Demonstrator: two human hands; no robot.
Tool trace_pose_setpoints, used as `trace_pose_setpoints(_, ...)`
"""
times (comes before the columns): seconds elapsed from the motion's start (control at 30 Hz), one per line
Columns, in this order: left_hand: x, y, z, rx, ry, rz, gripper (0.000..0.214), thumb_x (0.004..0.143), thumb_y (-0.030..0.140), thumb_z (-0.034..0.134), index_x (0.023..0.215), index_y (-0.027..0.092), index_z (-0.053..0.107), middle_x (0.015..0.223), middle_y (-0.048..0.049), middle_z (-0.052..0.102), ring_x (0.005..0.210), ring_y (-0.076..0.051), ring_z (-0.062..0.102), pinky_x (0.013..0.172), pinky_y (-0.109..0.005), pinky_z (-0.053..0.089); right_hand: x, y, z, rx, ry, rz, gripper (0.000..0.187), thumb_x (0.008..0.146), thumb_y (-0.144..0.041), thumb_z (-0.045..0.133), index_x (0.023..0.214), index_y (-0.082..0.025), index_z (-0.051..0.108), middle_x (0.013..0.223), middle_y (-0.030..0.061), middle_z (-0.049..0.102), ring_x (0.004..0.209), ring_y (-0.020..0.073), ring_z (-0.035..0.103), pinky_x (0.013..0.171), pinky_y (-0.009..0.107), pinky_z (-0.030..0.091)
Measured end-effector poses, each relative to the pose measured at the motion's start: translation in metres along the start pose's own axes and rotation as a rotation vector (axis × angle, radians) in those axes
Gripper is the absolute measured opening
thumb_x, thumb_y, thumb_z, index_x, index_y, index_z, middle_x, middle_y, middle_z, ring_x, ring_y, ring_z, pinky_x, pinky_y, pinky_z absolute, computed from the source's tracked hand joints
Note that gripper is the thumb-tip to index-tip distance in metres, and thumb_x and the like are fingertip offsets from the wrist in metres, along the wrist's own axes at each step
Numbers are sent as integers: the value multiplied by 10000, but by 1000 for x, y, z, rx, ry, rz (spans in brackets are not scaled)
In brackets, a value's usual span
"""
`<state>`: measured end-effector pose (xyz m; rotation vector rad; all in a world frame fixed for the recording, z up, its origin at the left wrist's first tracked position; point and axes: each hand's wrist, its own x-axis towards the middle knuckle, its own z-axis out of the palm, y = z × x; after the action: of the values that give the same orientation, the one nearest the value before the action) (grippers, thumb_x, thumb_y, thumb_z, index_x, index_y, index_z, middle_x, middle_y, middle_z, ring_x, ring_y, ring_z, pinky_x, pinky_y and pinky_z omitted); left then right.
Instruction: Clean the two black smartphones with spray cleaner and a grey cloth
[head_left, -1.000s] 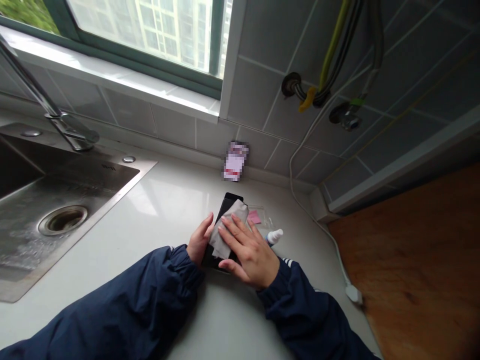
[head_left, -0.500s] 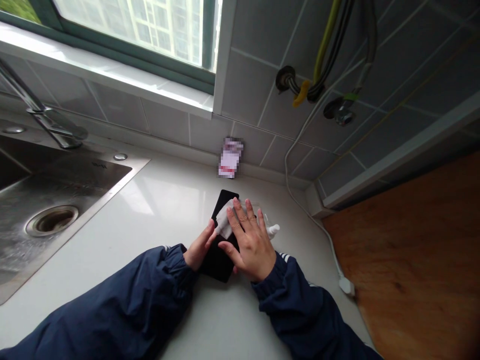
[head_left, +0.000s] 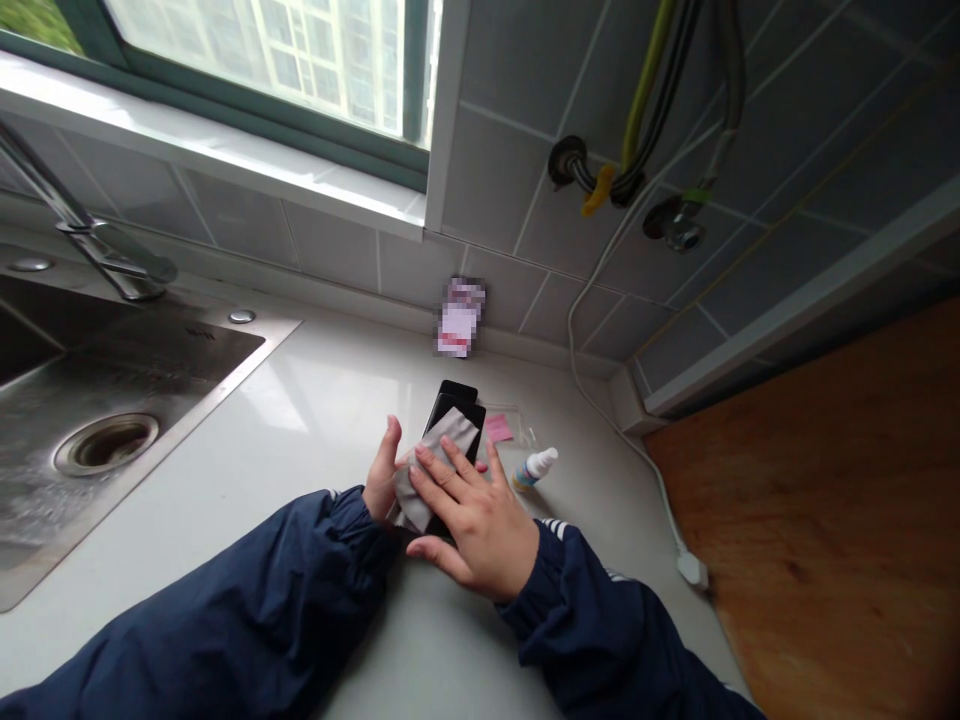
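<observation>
My left hand (head_left: 381,480) grips a black smartphone (head_left: 471,408) from its left edge. Its thumb sticks up clear of the screen, and a fingertip shows at the far edge; the other fingers are hidden below. Over the screen lies a creased grey cloth (head_left: 456,428). My right hand (head_left: 480,518) rests flat on that cloth, fingers spread, and hides much of the phone. Just beyond, a second black flat device (head_left: 454,389) shows partly from under the held phone. A small white-capped spray bottle (head_left: 534,468) stands right of my right hand.
Near the bottle are a pink slip (head_left: 498,428) and a clear flat case (head_left: 517,412). A pixelated phone-shaped object (head_left: 459,318) leans against the tiled wall. At left is a steel sink (head_left: 281,335) with a faucet (head_left: 120,262). A white cable (head_left: 660,480) runs down to a plug (head_left: 691,572).
My right hand has slid down and left over the phone with the cloth. The held phone has shifted, baring the device behind it, the pink slip and more of the bottle. My left thumb has lifted.
</observation>
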<state>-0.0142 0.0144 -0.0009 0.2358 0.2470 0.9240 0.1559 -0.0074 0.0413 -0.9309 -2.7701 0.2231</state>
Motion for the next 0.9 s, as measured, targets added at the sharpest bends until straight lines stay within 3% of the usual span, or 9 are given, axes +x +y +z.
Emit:
trace_pose_setpoints(0.3, -2, 10, -15, -37, -127, -41, 969, 938, 820, 311, 1556, 83, 428, 1178, -187, 755, 847, -231, 759, 880, -324, 555, -12, -18, -13, 35, -193, -27, 842, 951, -605, 646, 1623, -210, 327, 1727, 67, 217, 1610, 344, 148, 1244, 754, 38)
trace_pose_setpoints(0.43, 1, 9, -15, -51, -134, -33, 995, 925, 836, 312, 1600, 107, 364, 1318, -206, 700, 1079, -298, 733, 1039, -399, 491, -12, -18, -10, 10, -193, 7, 828, 984, -680, 537, 1642, -250, 276, 1739, 11, 137, 1621, 314, 95, 1236, 759, 28)
trace_pose_setpoints(0.6, -1, 5, -9, -42, -196, -80, 1001, 927, 835, 282, 1612, 108, 353, 1445, -234, 622, 1365, -382, 580, 1207, -508, 328, -9, -12, -9, -24, -105, 101, 806, 1016, -741, 352, 1658, -267, 242, 1738, 1, 118, 1624, 310, 77, 1261, 714, 81)
trace_pose_setpoints(0.73, -1, 0, -1, -53, -248, -20, 931, 975, 775, 227, 1606, 107, 379, 1503, -220, 581, 1454, -368, 492, 1262, -493, 241, -7, -7, -11, -85, -42, 151, 781, 1027, -718, 357, 1660, -278, 233, 1738, -6, 131, 1622, 305, 96, 1278, 681, 67)
trace_pose_setpoints(0.9, 3, -1, 8, -3, -277, 18, 890, 1000, 723, 92, 1644, 146, 305, 1582, -180, 509, 1506, -342, 423, 1286, -481, 195, -4, -1, -16, -188, 31, 232, 753, 1033, -664, 420, 1651, -265, 260, 1735, 24, 168, 1616, 336, 123, 1255, 718, 95)
